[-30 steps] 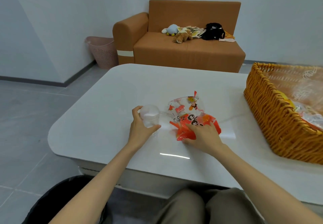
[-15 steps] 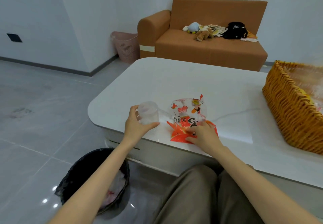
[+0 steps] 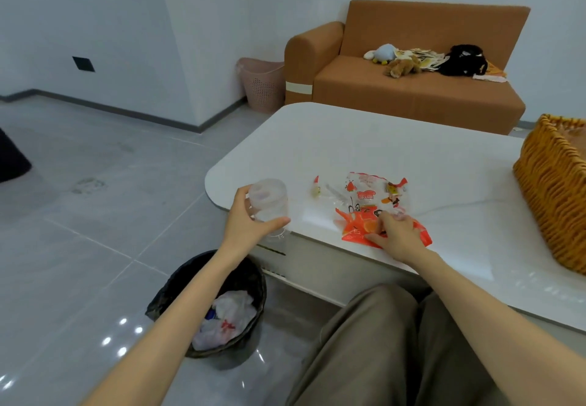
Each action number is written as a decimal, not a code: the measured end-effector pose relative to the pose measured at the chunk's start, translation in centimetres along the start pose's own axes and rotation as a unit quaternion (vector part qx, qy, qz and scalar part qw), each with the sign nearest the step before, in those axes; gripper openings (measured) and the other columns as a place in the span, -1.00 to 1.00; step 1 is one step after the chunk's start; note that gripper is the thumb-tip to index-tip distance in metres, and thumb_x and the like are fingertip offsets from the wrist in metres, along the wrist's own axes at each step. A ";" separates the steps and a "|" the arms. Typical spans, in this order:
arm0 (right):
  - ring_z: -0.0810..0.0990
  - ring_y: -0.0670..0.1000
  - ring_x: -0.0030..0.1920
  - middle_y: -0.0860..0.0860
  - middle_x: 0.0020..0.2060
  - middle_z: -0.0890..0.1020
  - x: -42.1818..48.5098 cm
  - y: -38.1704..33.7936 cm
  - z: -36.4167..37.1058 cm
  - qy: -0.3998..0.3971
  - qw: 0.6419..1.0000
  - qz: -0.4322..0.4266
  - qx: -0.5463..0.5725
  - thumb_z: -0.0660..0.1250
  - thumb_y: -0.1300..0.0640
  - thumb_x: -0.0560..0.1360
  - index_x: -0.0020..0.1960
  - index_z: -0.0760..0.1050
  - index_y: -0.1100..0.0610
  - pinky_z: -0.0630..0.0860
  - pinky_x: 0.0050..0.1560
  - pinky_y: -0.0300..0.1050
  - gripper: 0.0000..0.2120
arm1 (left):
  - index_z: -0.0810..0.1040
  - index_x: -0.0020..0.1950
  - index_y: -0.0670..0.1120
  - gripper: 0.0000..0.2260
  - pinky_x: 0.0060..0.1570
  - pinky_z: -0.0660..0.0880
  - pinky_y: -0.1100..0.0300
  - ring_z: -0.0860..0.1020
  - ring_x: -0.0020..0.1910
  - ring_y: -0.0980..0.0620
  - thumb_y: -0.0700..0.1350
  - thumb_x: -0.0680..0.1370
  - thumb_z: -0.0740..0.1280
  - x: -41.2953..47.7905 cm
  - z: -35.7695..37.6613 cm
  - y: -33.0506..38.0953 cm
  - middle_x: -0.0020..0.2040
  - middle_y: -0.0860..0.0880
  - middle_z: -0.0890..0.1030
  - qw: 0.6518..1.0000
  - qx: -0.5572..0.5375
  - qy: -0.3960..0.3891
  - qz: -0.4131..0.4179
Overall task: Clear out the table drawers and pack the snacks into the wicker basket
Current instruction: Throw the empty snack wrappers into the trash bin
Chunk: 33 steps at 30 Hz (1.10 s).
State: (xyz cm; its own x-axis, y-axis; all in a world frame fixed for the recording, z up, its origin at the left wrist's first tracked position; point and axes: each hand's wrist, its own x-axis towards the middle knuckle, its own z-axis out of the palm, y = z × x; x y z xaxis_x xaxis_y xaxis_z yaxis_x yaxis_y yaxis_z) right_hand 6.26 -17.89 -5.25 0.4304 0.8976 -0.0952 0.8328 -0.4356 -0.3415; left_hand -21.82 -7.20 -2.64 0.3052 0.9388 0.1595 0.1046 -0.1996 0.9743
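Head view, person seated at the near edge of a white counter [image 3: 396,148]. The left hand [image 3: 245,223] holds a translucent plastic cup [image 3: 269,204] upright, fingers and thumb curled round its wall, just off the counter's left corner and above the floor where a black-lined waste bin [image 3: 177,294] stands. The right hand [image 3: 398,236] rests on the red near end of a red-and-clear printed snack bag [image 3: 369,198], fingers bent and apparently pinching the film. The bag lies flat, its long axis running away from the person. The woven wicker basket [image 3: 553,190] stands on the counter to the right of the bag, well apart, so the right hand is the nearer one. Packing the bag probably calls for a rightward carry over the basket's rim.
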 end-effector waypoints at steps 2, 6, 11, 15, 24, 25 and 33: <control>0.43 0.18 0.16 0.10 0.01 0.55 -0.5 -0.3 0.4 0.039 0.999 -0.021 -0.016 0.32 -0.06 0.53 0.08 0.33 0.13 0.46 0.09 0.11 -0.69 | 0.36 0.30 -0.07 -0.33 0.10 0.48 0.33 0.50 0.22 0.05 -0.24 0.28 0.60 -0.7 -0.5 -0.1 0.22 0.02 0.52 1.000 -0.001 -0.002 0.002; 0.57 0.16 -0.01 0.13 -0.05 0.64 -1.1 -1.5 0.7 0.073 0.995 -0.054 -0.031 0.25 0.05 0.59 0.25 0.33 0.13 0.49 -0.06 -0.01 -0.71 | 0.36 0.31 -0.07 -0.30 0.19 0.46 0.26 0.49 0.23 0.06 -0.18 0.26 0.61 -1.6 -1.5 -0.3 0.21 0.04 0.52 1.000 0.008 0.002 0.009; 0.63 0.05 0.06 -0.02 0.05 0.68 -3.2 -6.3 0.8 0.076 0.985 -0.140 0.070 0.26 0.06 0.59 0.27 0.47 0.02 0.53 0.00 -0.08 -0.74 | 0.37 0.28 0.03 -0.32 0.27 0.43 0.13 0.47 0.25 0.07 -0.14 0.27 0.62 -2.9 -4.2 -0.4 0.20 0.11 0.52 0.999 0.025 0.027 0.012; 0.65 -0.01 -0.01 -0.05 -0.01 0.70 -5.1 -12.8 1.2 0.060 0.969 -0.215 0.103 0.28 0.02 0.56 0.25 0.50 -0.01 0.53 0.00 -0.10 -0.73 | 0.36 0.29 -0.01 -0.32 0.19 0.44 0.24 0.47 0.22 0.12 -0.15 0.27 0.61 -4.7 -8.0 -0.6 0.21 0.08 0.50 0.996 0.051 0.067 0.017; 0.64 -0.07 0.01 -0.05 0.03 0.68 -7.0 -20.1 7.1 -0.077 0.955 -0.248 0.140 0.35 0.04 0.49 0.22 0.51 -0.04 0.55 0.05 -0.07 -0.71 | 0.36 0.21 0.09 -0.35 0.12 0.47 0.21 0.44 0.20 0.07 -0.14 0.26 0.62 -9.2 -14.1 -6.4 0.24 0.02 0.44 0.984 0.103 0.139 -0.048; 0.64 -0.09 0.04 -0.06 0.03 0.68 -6.9 -20.1 8.2 -0.087 0.955 -0.244 0.142 0.35 0.04 0.50 0.23 0.51 -0.04 0.55 0.08 -0.06 -0.70 | 0.36 0.22 0.10 -0.34 0.15 0.47 0.16 0.44 0.20 0.06 -0.13 0.25 0.63 -9.3 -14.3 -7.5 0.26 0.01 0.43 0.982 0.107 0.141 -0.061; 0.58 -0.12 0.15 -0.08 0.08 0.66 -3.6 -19.4 14.7 -0.111 0.947 -0.209 0.219 0.37 0.09 0.52 0.12 0.56 0.01 0.51 0.18 -0.17 -0.82 | 0.42 0.24 0.01 -0.36 0.15 0.48 0.07 0.50 0.16 0.02 -0.17 0.25 0.62 -7.7 -12.4 -16.6 0.16 0.05 0.53 0.972 0.128 0.117 -0.157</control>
State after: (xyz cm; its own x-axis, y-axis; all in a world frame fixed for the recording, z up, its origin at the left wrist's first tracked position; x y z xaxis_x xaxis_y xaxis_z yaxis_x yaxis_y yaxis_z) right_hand -16.58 -11.68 -12.06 -0.0288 0.9986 -0.0438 0.6694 -0.0132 -0.7428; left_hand -37.67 -7.65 -18.04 -0.0006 0.9969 -0.0781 0.3995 0.0719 0.9139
